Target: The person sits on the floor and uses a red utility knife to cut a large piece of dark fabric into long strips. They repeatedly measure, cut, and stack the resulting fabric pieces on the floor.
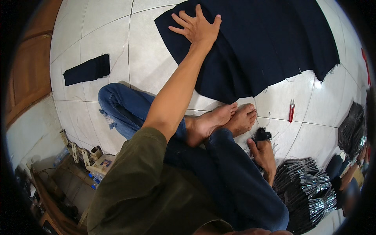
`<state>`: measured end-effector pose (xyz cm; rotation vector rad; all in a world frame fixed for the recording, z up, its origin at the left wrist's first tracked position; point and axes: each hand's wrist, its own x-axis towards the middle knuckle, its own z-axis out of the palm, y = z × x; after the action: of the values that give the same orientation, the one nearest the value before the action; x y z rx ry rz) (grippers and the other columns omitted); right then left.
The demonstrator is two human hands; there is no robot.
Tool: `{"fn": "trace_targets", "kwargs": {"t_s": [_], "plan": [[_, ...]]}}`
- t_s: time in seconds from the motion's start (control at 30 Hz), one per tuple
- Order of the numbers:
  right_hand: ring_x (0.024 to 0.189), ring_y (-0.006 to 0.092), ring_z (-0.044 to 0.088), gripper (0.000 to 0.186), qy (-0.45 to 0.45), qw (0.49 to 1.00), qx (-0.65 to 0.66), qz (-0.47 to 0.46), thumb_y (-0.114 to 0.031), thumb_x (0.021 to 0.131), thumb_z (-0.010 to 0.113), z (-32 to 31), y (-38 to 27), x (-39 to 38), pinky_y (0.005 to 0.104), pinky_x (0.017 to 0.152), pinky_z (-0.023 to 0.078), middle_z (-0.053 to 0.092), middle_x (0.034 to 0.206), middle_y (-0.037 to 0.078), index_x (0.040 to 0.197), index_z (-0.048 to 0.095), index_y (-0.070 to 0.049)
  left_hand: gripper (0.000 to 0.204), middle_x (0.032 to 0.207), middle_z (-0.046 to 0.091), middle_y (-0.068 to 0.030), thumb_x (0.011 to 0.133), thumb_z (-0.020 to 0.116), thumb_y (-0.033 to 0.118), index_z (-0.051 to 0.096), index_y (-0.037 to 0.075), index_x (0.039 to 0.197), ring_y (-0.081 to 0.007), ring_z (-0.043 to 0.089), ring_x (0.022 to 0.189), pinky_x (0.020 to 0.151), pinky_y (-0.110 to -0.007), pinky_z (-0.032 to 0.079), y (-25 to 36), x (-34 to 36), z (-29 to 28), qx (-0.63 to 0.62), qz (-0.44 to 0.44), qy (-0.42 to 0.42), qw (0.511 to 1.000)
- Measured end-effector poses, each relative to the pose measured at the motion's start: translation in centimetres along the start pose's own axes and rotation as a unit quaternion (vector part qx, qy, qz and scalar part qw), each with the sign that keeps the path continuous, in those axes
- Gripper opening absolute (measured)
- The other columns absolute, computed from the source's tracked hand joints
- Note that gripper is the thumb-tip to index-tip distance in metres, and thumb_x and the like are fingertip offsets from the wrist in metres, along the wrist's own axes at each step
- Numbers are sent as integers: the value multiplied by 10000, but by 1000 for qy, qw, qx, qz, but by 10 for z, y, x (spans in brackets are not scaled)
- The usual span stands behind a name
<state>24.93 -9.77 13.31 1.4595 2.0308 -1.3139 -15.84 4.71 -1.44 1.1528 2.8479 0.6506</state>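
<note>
My left hand (196,28) lies with fingers spread on a large dark navy cloth (270,45) with frayed edges, spread on the tiled floor. My right hand (261,154) is low beside my right leg, its fingers curled on a small dark tangle of threads (261,134). Above and right of that hand, red-handled thread snips (291,111) lie on the tiles. My bare feet (239,119) are just below the cloth's lower edge.
A small folded navy piece (87,70) lies at left, near a wooden door (31,58). Machine parts and bottles (95,168) sit lower left. Bundles of dark, shiny-strapped items (305,188) and another pile (350,129) are at right, beside a co-worker's arm (348,176).
</note>
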Motion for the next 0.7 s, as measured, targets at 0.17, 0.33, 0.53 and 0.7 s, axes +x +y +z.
{"fn": "trace_targets", "kwargs": {"t_s": [0.17, 0.33, 0.53, 0.7], "plan": [[698, 306, 653, 398, 299, 913, 169, -219, -324, 999, 638, 16, -56, 81, 423, 674, 471, 708, 819, 167, 811, 698, 22, 873, 1648, 111, -354, 921, 565, 638, 320, 177, 1620, -633, 15, 1487, 1094, -831, 14, 35, 17, -45, 1, -98, -123, 988], [661, 372, 648, 346, 337, 919, -168, -115, -248, 924, 732, -6, -64, 65, 464, 618, 487, 645, 705, 170, 687, 621, -21, 842, 1657, 117, -334, 946, 535, 615, 315, 160, 1619, -620, 40, 1492, 1091, -835, 21, 35, 28, -35, 47, -109, -95, 988], [511, 333, 573, 335, 308, 937, -130, -102, -147, 860, 805, -31, -39, -2, 439, 501, 428, 596, 610, 147, 651, 571, -29, 812, 1659, 126, -326, 966, 508, 593, 309, 156, 1621, -609, 51, 1497, 1094, -833, 19, 32, 23, -27, 52, -99, -96, 989], [524, 356, 595, 394, 274, 942, -182, 69, -221, 908, 760, -46, 23, -58, 448, 526, 447, 606, 580, 165, 618, 597, -10, 795, 1662, 134, -314, 976, 492, 583, 308, 159, 1622, -600, 54, 1501, 1096, -833, 21, 28, 27, -27, 53, -92, -91, 990]]}}
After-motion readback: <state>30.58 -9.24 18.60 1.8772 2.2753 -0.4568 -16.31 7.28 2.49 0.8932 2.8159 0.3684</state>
